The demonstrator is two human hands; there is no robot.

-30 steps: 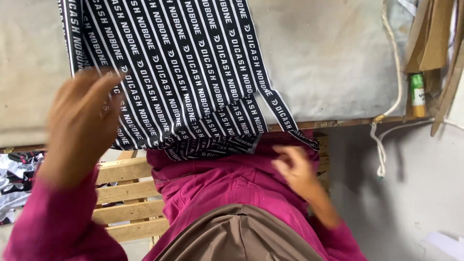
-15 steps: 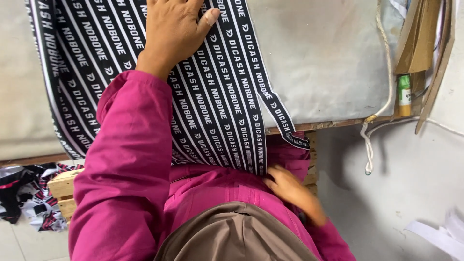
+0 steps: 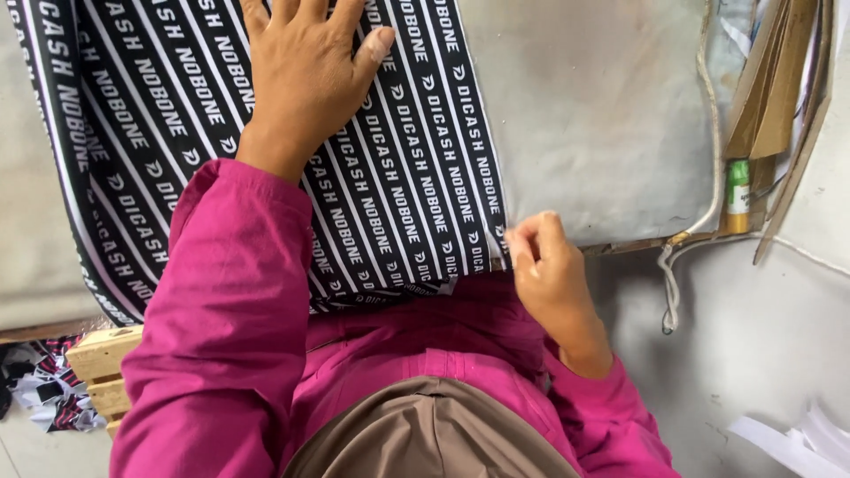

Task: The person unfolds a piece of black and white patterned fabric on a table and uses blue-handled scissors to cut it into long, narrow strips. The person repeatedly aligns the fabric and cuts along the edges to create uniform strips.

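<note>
Lying flat across a grey padded worktable (image 3: pixel 611 115), a black fabric panel with white lettered stripes (image 3: pixel 398 177) is shown with its stripes, and so its long axis, running from the near table edge away toward the top of the view. The left hand (image 3: pixel 305 75) is laid palm-down on the upper middle of the panel, fingers spread and pressed against the cloth, the magenta sleeve (image 3: pixel 221 327) crossing the panel's near portion. The right hand (image 3: pixel 544 265) is seen at the near right corner of the panel, where the cloth meets the table edge; its fingertips are closed together in a pinch on the hem there, though the exact contact is partly hidden by the knuckles. The panel thus lies to the left of and beyond the pinch, and the right hand is the nearer to the free edge. Cardboard pieces (image 3: pixel 779 80), a green-capped bottle (image 3: pixel 737 190) and a white cord (image 3: pixel 708 133) are seen at the table's right margin; fabric scraps (image 3: pixel 44 389) lie on the floor beside a wooden pallet (image 3: pixel 102 372).
</note>
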